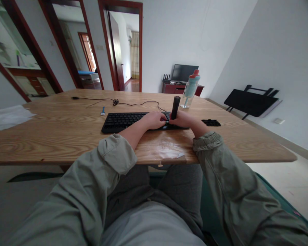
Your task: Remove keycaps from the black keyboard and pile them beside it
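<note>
A black keyboard (pixel 124 120) lies on the wooden table (pixel 66 136) in front of me. My left hand (pixel 155 119) rests on the keyboard's right part, fingers curled on the keys. My right hand (pixel 183 119) grips a black cylindrical tool (pixel 175 106) held upright over the keyboard's right end. A small pile of black keycaps (pixel 210 122) lies just right of my right hand.
A teal water bottle with a red cap (pixel 191 89) stands behind the keyboard. A black cable (pixel 115 101) runs across the far table, and a small blue item (pixel 102 110) lies near it. White paper (pixel 7 116) sits at the left edge. A folded black table (pixel 251 100) leans on the right wall.
</note>
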`<action>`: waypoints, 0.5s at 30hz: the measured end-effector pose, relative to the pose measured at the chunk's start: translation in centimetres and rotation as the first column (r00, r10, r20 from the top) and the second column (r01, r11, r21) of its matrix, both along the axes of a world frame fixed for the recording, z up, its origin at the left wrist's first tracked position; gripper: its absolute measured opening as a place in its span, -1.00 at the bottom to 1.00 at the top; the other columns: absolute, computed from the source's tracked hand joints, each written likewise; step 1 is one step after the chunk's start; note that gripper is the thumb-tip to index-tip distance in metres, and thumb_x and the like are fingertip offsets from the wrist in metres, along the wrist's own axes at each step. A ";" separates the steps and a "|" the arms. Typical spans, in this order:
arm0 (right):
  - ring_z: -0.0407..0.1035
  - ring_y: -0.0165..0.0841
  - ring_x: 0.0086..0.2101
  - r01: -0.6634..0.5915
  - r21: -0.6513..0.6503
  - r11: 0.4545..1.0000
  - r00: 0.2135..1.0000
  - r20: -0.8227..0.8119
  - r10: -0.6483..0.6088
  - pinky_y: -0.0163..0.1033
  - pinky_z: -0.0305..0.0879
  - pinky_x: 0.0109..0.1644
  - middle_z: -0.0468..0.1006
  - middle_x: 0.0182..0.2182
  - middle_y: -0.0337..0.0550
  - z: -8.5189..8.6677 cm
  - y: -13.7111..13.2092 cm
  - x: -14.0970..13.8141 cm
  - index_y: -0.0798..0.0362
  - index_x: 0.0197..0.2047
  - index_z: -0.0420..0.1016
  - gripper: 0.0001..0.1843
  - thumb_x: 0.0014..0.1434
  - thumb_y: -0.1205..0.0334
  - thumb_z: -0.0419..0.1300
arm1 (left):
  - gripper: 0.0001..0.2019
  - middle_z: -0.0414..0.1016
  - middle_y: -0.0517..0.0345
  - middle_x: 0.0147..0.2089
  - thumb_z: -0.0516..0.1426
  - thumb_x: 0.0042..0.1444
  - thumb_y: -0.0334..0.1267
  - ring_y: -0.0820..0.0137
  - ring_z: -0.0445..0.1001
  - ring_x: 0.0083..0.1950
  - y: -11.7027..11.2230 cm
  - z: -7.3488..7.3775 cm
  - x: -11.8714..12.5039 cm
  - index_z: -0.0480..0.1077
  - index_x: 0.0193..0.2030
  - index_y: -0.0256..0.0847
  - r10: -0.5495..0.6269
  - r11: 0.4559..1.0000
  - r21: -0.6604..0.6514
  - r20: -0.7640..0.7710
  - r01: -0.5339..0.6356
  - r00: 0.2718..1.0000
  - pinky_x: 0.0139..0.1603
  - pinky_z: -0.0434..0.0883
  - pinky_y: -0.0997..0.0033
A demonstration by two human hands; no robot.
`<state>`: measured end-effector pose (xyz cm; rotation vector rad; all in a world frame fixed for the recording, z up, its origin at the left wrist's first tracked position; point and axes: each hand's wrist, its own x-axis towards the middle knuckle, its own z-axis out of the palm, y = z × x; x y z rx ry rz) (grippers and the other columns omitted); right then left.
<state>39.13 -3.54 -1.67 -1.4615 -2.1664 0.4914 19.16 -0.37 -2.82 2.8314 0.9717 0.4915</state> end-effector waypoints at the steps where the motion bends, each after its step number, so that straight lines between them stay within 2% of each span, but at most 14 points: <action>1: 0.41 -0.33 -0.36 -0.009 0.033 0.999 1.000 0.022 0.008 -0.27 0.32 -0.21 0.59 -0.41 -0.19 0.1 -0.1 -0.3 0.04 -0.44 0.49 -0.90 0.04 0.38 0.31 | -0.67 0.74 0.06 -0.09 0.13 0.25 -0.23 0.25 0.64 -0.12 0.0 0.0 0.0 0.70 0.01 -0.12 -0.007 1.000 -0.004 0.005 0.007 1.000 -0.05 0.49 0.36; 7: 0.40 -0.31 -0.35 -0.011 0.077 0.997 0.995 0.097 0.003 -0.26 0.28 -0.22 0.59 -0.41 -0.16 0.2 -0.3 -1.2 0.03 -0.47 0.47 -0.86 0.07 0.37 0.33 | -0.66 0.73 0.05 -0.06 0.12 0.23 -0.29 0.24 0.64 -0.10 -0.2 0.1 0.4 0.70 0.01 -0.15 -0.005 1.000 -0.026 0.004 0.005 1.000 -0.04 0.49 0.37; 12: 0.24 -0.38 -0.44 0.106 0.068 0.992 0.994 -0.014 -0.105 -0.28 0.18 -0.35 0.37 -0.56 -0.29 0.6 0.1 0.3 0.01 -0.52 0.34 -0.78 0.04 0.27 0.32 | -0.66 0.73 0.07 0.00 0.12 0.26 -0.22 0.23 0.64 -0.02 -0.2 0.2 0.2 0.68 0.05 -0.11 0.034 0.999 -0.024 -0.014 -0.035 0.999 0.00 0.49 0.36; 15: 0.16 -0.41 -0.48 0.165 0.069 0.984 0.975 -0.164 -0.152 -0.28 0.11 -0.40 0.27 -0.58 -0.33 0.8 -0.1 1.1 0.00 -0.49 0.31 -0.80 0.05 0.22 0.26 | -0.66 0.72 0.06 0.00 0.14 0.26 -0.20 0.22 0.63 -0.01 -0.3 0.3 0.1 0.67 0.07 -0.12 0.051 0.998 -0.026 -0.008 -0.052 0.999 0.01 0.48 0.36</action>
